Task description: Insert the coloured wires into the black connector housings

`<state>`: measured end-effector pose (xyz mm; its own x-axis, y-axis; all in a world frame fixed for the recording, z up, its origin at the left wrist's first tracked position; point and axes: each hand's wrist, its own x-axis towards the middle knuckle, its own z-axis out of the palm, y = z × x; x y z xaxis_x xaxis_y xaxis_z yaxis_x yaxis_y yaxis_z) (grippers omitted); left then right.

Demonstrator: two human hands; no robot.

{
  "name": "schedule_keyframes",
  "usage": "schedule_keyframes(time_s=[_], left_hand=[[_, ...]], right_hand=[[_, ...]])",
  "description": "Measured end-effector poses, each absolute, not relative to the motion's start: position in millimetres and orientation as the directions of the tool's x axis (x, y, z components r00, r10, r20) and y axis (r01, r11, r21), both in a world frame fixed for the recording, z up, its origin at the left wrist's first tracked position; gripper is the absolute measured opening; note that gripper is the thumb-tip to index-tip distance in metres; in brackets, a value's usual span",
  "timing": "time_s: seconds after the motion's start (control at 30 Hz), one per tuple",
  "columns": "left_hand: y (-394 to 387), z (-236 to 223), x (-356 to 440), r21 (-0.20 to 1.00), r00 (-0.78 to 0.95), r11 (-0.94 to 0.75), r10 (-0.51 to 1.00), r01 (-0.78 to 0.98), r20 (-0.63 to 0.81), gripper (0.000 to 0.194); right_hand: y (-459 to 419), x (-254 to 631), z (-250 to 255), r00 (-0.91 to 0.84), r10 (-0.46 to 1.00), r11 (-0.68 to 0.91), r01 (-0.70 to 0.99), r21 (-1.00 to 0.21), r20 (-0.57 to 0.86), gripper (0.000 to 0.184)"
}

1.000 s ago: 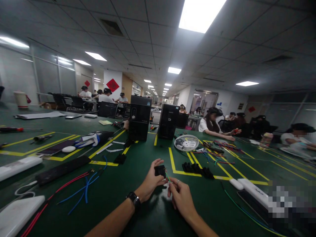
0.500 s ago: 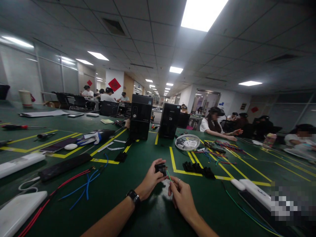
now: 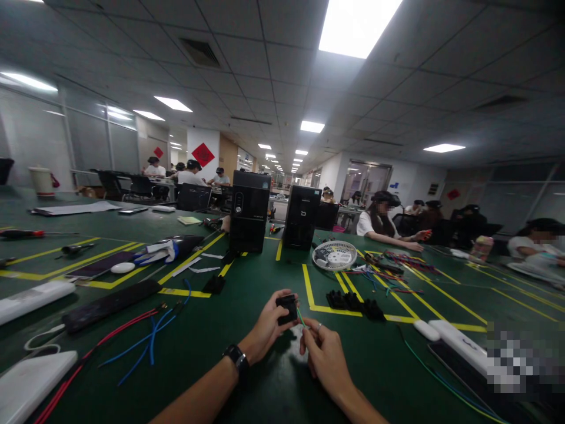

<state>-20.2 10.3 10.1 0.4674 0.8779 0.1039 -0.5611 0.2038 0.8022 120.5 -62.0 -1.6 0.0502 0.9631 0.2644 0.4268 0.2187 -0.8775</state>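
Observation:
My left hand [image 3: 269, 321], with a dark watch on its wrist, is closed around a small black block-shaped part [image 3: 288, 308]. Between the thumb and fingers of my right hand [image 3: 324, 351] is a green wire [image 3: 301, 317]. Its far end meets the right side of the black part; whether it goes inside, I cannot tell. Both hands are above the green table [image 3: 282, 388]. More black parts [image 3: 353, 302] of a similar size lie ahead and to the right, inside yellow tape lines.
Two black computer towers [image 3: 249, 215] stand ahead. A white round basket [image 3: 334, 255] and a tangle of coloured wires [image 3: 410, 264] lie to the right. Blue wires [image 3: 154, 335], red wires [image 3: 95, 353] and a black pouch [image 3: 110, 304] are at left. A person [image 3: 382, 221] sits across the table.
The black part has turned in my left hand, so a broader flat face shows. My right hand keeps its pinch on the green wire. The view has shifted slightly.

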Motion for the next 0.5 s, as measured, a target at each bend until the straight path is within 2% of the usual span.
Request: schedule_keyframes(time_s=[0.13,0.27,0.5], left_hand=[[9,10,-20,0.813,0.475,0.164,0.867,-0.558,0.151,0.034],[6,12,-21,0.847,0.456,0.083,0.868,-0.525,0.198,0.028],[-3,18,-19,0.885,0.385,-0.030,0.893,-0.464,0.232,0.030]], right_hand=[[-64,119,3,0.041,0.961,0.228,0.452,-0.862,0.275,0.045],[-66,115,8,-0.005,0.938,0.299,0.514,-0.804,0.345,0.041],[-71,107,11,-0.077,0.923,0.351,0.575,-0.739,0.378,0.041]])
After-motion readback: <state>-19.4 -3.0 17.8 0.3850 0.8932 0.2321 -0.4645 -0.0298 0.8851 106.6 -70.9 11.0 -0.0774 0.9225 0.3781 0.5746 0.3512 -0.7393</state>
